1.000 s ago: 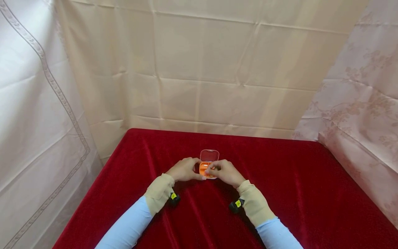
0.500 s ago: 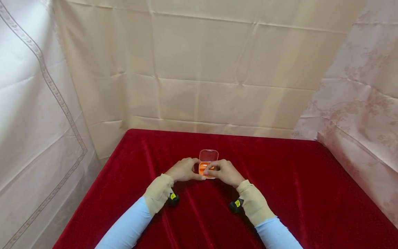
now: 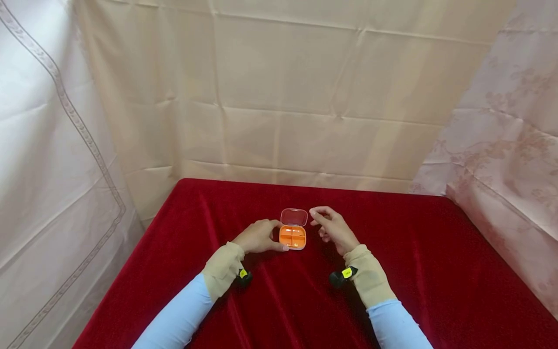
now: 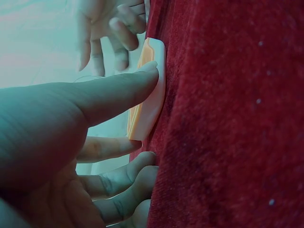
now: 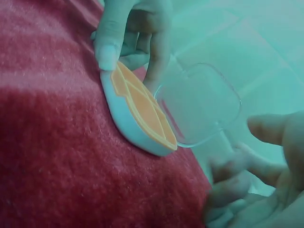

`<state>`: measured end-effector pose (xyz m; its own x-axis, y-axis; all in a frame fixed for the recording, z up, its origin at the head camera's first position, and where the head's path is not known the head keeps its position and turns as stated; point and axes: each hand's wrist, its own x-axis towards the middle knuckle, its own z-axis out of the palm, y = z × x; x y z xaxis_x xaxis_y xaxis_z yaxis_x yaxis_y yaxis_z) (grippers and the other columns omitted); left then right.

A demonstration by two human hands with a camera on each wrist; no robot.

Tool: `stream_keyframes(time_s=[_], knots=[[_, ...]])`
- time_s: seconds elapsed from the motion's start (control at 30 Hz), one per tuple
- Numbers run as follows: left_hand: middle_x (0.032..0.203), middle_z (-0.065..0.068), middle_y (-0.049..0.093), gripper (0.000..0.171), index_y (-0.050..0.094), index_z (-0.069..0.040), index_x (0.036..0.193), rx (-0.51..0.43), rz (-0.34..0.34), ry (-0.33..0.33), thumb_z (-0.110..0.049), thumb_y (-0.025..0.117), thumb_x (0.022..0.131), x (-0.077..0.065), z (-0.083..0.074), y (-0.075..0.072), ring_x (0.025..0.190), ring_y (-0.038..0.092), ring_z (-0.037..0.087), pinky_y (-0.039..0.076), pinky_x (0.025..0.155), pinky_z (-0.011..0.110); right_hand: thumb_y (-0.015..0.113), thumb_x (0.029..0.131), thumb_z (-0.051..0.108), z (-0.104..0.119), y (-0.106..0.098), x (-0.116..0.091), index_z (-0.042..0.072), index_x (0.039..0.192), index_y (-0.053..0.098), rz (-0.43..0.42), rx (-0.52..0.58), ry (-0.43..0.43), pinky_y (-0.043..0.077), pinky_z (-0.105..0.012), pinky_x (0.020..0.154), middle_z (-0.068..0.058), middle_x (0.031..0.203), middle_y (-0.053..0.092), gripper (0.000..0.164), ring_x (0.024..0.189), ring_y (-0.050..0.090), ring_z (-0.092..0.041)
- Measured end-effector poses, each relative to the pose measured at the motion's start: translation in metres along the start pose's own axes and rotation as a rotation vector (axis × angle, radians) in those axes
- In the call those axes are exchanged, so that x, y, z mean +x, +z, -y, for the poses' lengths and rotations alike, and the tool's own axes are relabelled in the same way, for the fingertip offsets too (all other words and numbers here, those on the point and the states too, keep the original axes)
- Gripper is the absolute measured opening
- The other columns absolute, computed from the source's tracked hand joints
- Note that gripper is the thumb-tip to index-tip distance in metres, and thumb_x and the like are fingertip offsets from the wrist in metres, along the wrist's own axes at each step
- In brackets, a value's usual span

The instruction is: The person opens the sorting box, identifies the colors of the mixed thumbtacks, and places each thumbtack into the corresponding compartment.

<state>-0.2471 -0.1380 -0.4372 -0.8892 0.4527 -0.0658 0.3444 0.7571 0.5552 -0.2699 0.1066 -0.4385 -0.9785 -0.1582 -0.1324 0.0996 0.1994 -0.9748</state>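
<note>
A small pill box (image 3: 293, 237) with a white base and an orange, divided inside stands on the red cloth. Its clear lid (image 3: 294, 217) is swung up at the far side. My left hand (image 3: 259, 237) holds the box from the left, thumb on the near side and a finger on the far side; in the left wrist view the thumb presses the white wall (image 4: 159, 95). To the right of the lid, my right hand (image 3: 333, 229) hovers apart from the box, fingers loosely bent. In the right wrist view nothing shows between those blurred fingers (image 5: 232, 185).
Red velvet cloth (image 3: 370, 291) covers the table, with soft folds running towards the front. Beige curtain (image 3: 279, 97) hangs behind its far edge, and pale curtains (image 3: 519, 121) stand along both sides.
My right hand has come out of the pill box and moved right and away from me, its fingers loosening. The box's compartments now show uncovered. The left hand keeps its place.
</note>
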Motion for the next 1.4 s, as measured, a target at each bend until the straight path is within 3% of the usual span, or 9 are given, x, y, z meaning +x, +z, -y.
stream_keyframes(time_s=[0.13,0.27,0.53,0.87,1.13,1.27,1.4], knots=[[0.1,-0.002,0.06,0.066,0.058,-0.013,0.132,0.009,0.005,-0.009,-0.047,0.077,0.079,0.0,-0.001,0.0,0.088,0.056,0.014,0.046,0.074,0.029,0.059,0.093,0.052,0.002,0.002,-0.001,0.013,0.129,0.058,0.091,0.004,0.049,0.039,-0.024,0.051,-0.02,0.114,0.065,0.052,0.059,0.049,-0.011],[0.1,-0.001,0.061,0.066,0.058,-0.012,0.132,0.004,0.004,-0.016,-0.046,0.077,0.079,0.001,-0.003,-0.001,0.087,0.056,0.015,0.046,0.074,0.03,0.059,0.091,0.057,0.005,0.004,-0.003,0.011,0.125,0.06,0.111,0.006,0.053,0.04,-0.025,0.051,-0.019,0.111,0.067,0.058,0.061,0.052,-0.013],[0.094,0.001,0.06,0.067,0.059,-0.009,0.13,-0.002,0.006,-0.024,-0.047,0.078,0.078,0.001,-0.003,-0.001,0.083,0.055,0.016,0.045,0.07,0.029,0.065,0.091,0.046,0.003,0.003,-0.002,0.006,0.121,0.059,0.154,-0.051,0.046,0.04,-0.026,0.052,-0.018,0.11,0.067,0.05,0.063,0.049,-0.013],[0.096,0.0,0.059,0.07,0.055,-0.009,0.133,-0.01,-0.001,-0.036,-0.046,0.079,0.078,0.0,-0.001,0.0,0.085,0.055,0.016,0.046,0.072,0.03,0.074,0.084,0.043,0.002,-0.005,-0.004,0.015,0.116,0.066,0.215,-0.212,0.005,0.051,-0.034,0.061,-0.014,0.112,0.062,0.043,0.076,0.06,-0.024],[0.096,0.0,0.06,0.061,0.059,-0.009,0.128,-0.009,-0.006,-0.004,-0.043,0.077,0.08,0.0,0.0,0.0,0.085,0.055,0.015,0.045,0.07,0.028,0.075,0.085,0.028,-0.004,-0.005,-0.004,0.014,0.12,0.063,0.342,-0.409,-0.146,0.053,-0.037,0.061,-0.007,0.122,0.059,0.039,0.078,0.063,-0.025],[0.095,0.001,0.06,0.061,0.059,-0.008,0.128,-0.01,-0.009,0.012,-0.043,0.077,0.08,0.001,0.001,0.0,0.083,0.054,0.015,0.045,0.069,0.028,0.079,0.081,0.024,-0.005,-0.003,-0.003,0.017,0.118,0.064,0.324,-0.511,-0.214,0.052,-0.035,0.059,-0.003,0.124,0.06,0.04,0.072,0.062,-0.022],[0.104,0.001,0.061,0.069,0.055,-0.009,0.135,-0.009,-0.001,0.001,-0.045,0.077,0.08,0.0,0.001,0.001,0.089,0.055,0.015,0.046,0.075,0.029,0.08,0.08,0.023,-0.004,-0.001,-0.005,0.02,0.117,0.065,0.292,-0.563,-0.226,0.052,-0.034,0.058,-0.001,0.126,0.06,0.04,0.069,0.062,-0.021]])
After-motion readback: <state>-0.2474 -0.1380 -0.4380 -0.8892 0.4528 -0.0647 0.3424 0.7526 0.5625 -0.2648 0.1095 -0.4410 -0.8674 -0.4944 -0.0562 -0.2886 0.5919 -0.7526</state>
